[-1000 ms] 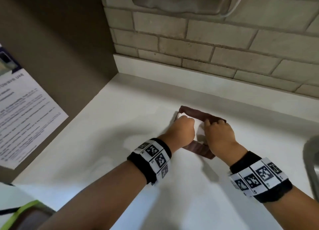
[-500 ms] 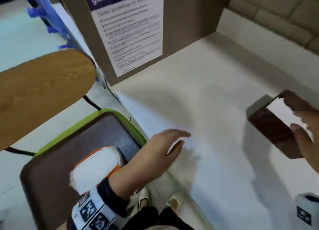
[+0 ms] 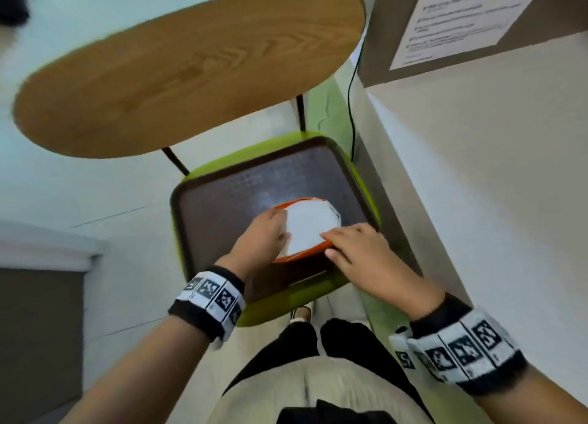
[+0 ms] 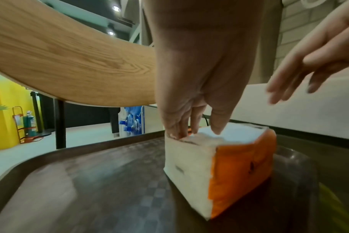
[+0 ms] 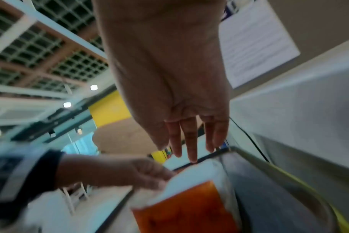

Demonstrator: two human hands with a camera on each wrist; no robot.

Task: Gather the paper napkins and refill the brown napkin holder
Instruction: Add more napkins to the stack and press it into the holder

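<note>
A pack of white paper napkins [image 3: 308, 226] in an orange wrapper, open at the top, stands on a brown tray [image 3: 222, 201]. My left hand [image 3: 280, 229] is at the pack's left side. In the left wrist view its fingers [image 4: 177, 130] and thumb pinch the top napkins at the corner of the pack [image 4: 219, 165]. My right hand [image 3: 346, 242] reaches over the pack's near right edge with straight fingers and holds nothing; from the right wrist its fingers [image 5: 191, 149] hang just above the pack [image 5: 185, 209]. The brown napkin holder is out of view.
The tray lies on a chair's green seat [image 3: 273, 312], under its wooden backrest [image 3: 191, 67]. The white counter [image 3: 493, 169] runs along the right, with a posted notice [image 3: 461, 19] on a brown panel and a black cable [image 3: 350, 105] hanging beside it.
The view swung from the counter and holder down to the chair. Both hands left the holder and moved to the napkin pack on the tray; the left now pinches its top.
</note>
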